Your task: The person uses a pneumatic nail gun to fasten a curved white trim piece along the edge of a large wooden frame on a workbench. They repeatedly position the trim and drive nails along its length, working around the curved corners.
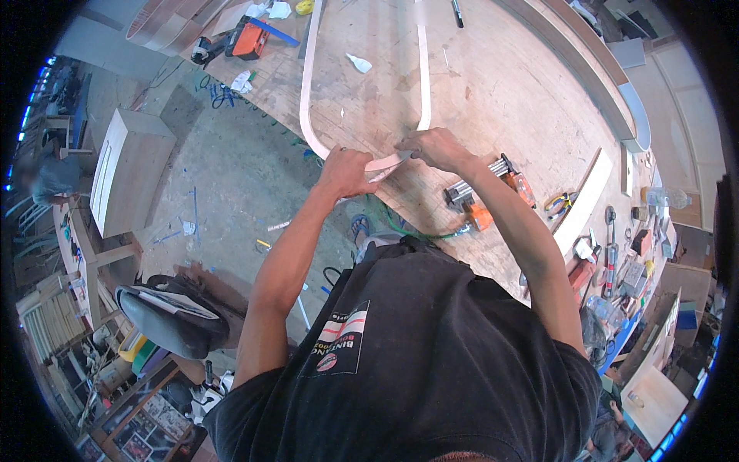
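Note:
A pale, narrow wooden frame [305, 85] with rounded corners lies on the workbench, its near end at the bench edge. My left hand [345, 171] is closed around the frame's near left corner. My right hand [437, 148] is closed at the near right corner, thumb and fingers pinching the end of a thin pale strip [391, 165]. This strip runs along the frame's near end between both hands. Part of it loops below the frame beside my left fingers. My right fingers hide the frame's right corner.
The wooden workbench [493, 92] holds an orange nail gun [479, 214], pliers [560, 204] and a white squeeze bottle [359, 63]. An orange power tool [250, 40] sits at the far left. Curved panels [589, 69] stand at the right. A black chair [173, 312] is behind on the left.

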Action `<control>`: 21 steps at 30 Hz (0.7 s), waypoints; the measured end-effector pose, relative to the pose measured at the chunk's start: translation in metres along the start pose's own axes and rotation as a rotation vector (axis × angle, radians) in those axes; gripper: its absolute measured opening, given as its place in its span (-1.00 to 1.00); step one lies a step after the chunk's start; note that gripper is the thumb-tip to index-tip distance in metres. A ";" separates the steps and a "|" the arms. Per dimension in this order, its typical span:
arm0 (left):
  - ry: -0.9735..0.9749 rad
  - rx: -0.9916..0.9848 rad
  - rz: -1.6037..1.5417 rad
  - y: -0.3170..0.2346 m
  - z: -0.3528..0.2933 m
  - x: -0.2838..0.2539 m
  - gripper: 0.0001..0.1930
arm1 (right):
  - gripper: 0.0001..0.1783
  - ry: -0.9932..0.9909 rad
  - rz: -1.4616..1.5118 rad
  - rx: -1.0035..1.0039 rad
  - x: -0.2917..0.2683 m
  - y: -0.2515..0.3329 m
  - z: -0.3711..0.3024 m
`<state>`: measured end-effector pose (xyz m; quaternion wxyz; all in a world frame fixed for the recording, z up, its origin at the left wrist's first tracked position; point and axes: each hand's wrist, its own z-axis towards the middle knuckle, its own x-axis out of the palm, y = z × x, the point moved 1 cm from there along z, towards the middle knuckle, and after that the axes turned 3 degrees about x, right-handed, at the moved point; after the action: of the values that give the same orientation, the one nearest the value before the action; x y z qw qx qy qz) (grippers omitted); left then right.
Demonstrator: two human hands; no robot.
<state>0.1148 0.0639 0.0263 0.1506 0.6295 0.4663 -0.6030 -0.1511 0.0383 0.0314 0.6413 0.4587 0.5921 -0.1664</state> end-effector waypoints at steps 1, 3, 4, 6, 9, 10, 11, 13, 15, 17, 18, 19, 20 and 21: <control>0.004 -0.002 0.004 0.000 0.001 0.000 -0.44 | -0.56 0.000 -0.011 0.016 -0.002 -0.001 -0.001; 0.001 0.000 0.004 -0.001 -0.001 0.000 -0.43 | -0.46 -0.082 0.109 0.126 -0.009 -0.003 -0.011; 0.002 -0.002 0.002 -0.001 -0.002 0.001 -0.43 | -0.41 -0.120 0.170 0.180 -0.014 -0.002 -0.018; -0.006 0.003 -0.004 0.000 -0.003 0.003 -0.42 | -0.37 -0.193 0.255 0.318 -0.024 0.002 -0.030; -0.018 0.012 -0.005 -0.003 0.000 0.000 -0.46 | -0.36 -0.273 0.241 0.327 -0.015 0.005 -0.046; -0.022 0.013 -0.001 -0.004 -0.001 -0.002 -0.49 | -0.36 -0.295 0.214 0.294 -0.006 0.005 -0.049; -0.030 0.016 -0.003 -0.003 -0.001 0.000 -0.48 | -0.36 -0.337 0.147 0.217 0.003 0.004 -0.048; -0.045 0.022 -0.008 0.000 -0.003 0.004 -0.47 | -0.35 -0.415 0.011 0.061 0.016 0.010 -0.041; -0.039 0.014 -0.005 0.001 -0.003 0.004 -0.47 | -0.50 -0.321 -0.058 0.021 0.018 0.015 -0.030; -0.032 0.013 -0.018 0.001 -0.003 0.002 -0.44 | -0.60 -0.186 -0.130 -0.040 0.015 0.011 -0.017; -0.026 0.016 -0.032 0.001 -0.003 0.001 -0.42 | -0.63 -0.187 -0.144 -0.061 0.015 0.010 -0.014; -0.022 0.016 -0.049 0.000 -0.004 -0.001 -0.40 | -0.66 -0.186 -0.160 -0.086 0.015 0.009 -0.011; -0.017 0.014 -0.044 -0.001 -0.004 -0.002 -0.39 | -0.69 -0.184 -0.176 -0.111 0.016 0.007 -0.010; -0.011 0.011 -0.039 -0.003 -0.003 -0.002 -0.37 | -0.68 -0.206 -0.171 -0.137 0.015 0.005 -0.011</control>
<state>0.1151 0.0667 0.0302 0.1377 0.6178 0.4745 -0.6118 -0.1499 0.0550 0.0209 0.7119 0.3423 0.5701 -0.2259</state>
